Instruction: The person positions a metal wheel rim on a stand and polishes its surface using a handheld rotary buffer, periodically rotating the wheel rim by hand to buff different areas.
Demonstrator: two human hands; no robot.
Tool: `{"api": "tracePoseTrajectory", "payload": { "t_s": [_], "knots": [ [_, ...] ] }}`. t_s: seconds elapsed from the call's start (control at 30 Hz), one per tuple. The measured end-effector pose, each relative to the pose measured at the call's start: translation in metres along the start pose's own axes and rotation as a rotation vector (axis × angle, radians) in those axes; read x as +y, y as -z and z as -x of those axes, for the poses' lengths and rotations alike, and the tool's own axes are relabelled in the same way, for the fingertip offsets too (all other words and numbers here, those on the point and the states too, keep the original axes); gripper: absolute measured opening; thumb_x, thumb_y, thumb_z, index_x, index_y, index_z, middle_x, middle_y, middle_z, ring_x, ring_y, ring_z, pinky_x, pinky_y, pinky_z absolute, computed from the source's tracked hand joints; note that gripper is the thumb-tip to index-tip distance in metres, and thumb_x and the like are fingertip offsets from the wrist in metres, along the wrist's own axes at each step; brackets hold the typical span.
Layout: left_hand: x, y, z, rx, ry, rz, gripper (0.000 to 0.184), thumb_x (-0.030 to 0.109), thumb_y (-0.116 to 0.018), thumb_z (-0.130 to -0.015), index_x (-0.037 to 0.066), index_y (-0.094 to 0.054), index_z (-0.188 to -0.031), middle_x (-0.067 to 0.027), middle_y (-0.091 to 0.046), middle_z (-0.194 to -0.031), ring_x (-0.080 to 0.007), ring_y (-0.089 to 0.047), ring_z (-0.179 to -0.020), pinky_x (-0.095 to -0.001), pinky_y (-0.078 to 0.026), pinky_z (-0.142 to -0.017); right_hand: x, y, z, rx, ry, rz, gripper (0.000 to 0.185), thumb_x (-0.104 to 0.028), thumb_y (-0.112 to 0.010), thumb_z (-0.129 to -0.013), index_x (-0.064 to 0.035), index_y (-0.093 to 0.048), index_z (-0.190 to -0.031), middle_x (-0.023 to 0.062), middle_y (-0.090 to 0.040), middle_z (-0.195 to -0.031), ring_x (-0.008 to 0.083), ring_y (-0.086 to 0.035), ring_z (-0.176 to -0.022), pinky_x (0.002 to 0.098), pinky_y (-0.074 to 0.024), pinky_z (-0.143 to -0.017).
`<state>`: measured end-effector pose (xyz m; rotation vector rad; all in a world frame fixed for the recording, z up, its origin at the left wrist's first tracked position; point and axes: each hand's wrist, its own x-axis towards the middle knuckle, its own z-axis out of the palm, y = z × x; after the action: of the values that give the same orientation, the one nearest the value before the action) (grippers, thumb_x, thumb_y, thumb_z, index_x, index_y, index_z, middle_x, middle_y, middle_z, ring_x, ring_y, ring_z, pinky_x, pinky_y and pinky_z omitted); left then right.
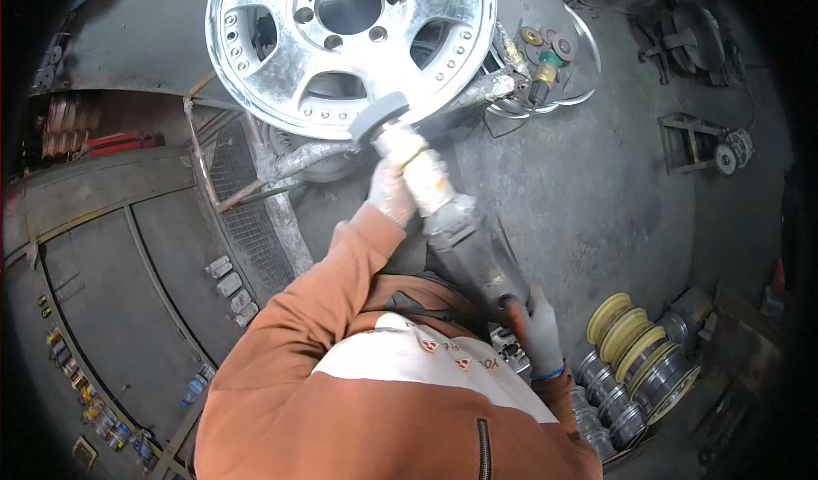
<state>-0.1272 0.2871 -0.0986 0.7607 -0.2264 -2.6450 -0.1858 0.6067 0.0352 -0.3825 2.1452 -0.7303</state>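
Note:
A polished alloy wheel rim (288, 78) with round bolt holes lies face up on a metal stand, at the top of the head view. My gloved left hand (392, 192) is wrapped round the pale, taped neck of a power grinder (467, 240). Gripping the rear of the grinder's dark body is my gloved right hand (537, 331). The grey disc (379, 116) at the tool's front overlaps the rim's near edge in view; whether it touches the metal I cannot tell. Slight blur covers the tool.
Abrasive discs and another power tool (542, 81) rest on a round surface right of the rim. Yellow and silver rims (626, 335) are stacked at lower right. A mesh-topped frame (243, 199) stands left. A small wheeled machine (703, 145) sits on the floor (588, 190) at right.

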Motion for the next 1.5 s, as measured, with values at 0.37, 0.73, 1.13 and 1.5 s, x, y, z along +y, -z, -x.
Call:
{"api": "tracePoseTrajectory", "payload": {
  "t_s": [0.37, 0.73, 1.13, 1.5],
  "knots": [
    [-0.024, -0.007, -0.009, 0.041, -0.023, -0.129, 0.027, 0.02, -0.069, -0.089, 0.002, -0.063, -0.108, -0.0146, -0.068, -0.096, -0.031, -0.068, -0.089, -0.0467, -0.057, -0.084, 0.009, 0.014, -0.012, 0.002, -0.153, 0.059, 0.058, -0.029, -0.061, -0.095, 0.0081, -0.045, -0.136, 0.0292, -0.068, -0.088, 0.0427, -0.069, -0.081, 0.047, -0.0521, -0.072],
    [0.018, 0.012, 0.023, 0.038, -0.109, -0.075, 0.033, 0.022, -0.069, -0.089, 0.001, -0.061, -0.112, -0.0156, -0.067, -0.102, -0.0327, -0.068, -0.094, -0.0482, -0.056, -0.088, 0.023, -0.019, -0.046, -0.078, 0.199, 0.026, 0.07, -0.043, -0.063, -0.092, 0.0077, -0.045, -0.137, 0.0364, -0.065, -0.101, 0.0538, -0.063, -0.099, 0.0488, -0.0513, -0.079],
    [-0.067, -0.034, -0.038, 0.1, -0.174, -0.044, 0.019, 0.014, -0.072, -0.087, 0.005, -0.06, -0.098, -0.0104, -0.066, -0.087, -0.0239, -0.067, -0.077, -0.0391, -0.057, -0.073, 0.054, 0.054, -0.068, 0.109, 0.07, 0.124, 0.06, -0.033, -0.059, -0.095, 0.0153, -0.049, -0.129, 0.0366, -0.065, -0.101, 0.0481, -0.066, -0.098, 0.0469, -0.0508, -0.083],
    [0.008, 0.022, 0.017, 0.061, -0.277, -0.007, 0.023, 0.021, -0.068, -0.088, 0.004, -0.066, -0.105, -0.0131, -0.069, -0.097, -0.0307, -0.068, -0.09, -0.0472, -0.057, -0.085, 0.045, -0.014, -0.103, -0.085, 0.301, 0.06, 0.067, -0.04, -0.064, -0.091, 0.0081, -0.048, -0.134, 0.0359, -0.065, -0.103, 0.0483, -0.065, -0.1, 0.05, -0.0499, -0.085]
  ]
}}
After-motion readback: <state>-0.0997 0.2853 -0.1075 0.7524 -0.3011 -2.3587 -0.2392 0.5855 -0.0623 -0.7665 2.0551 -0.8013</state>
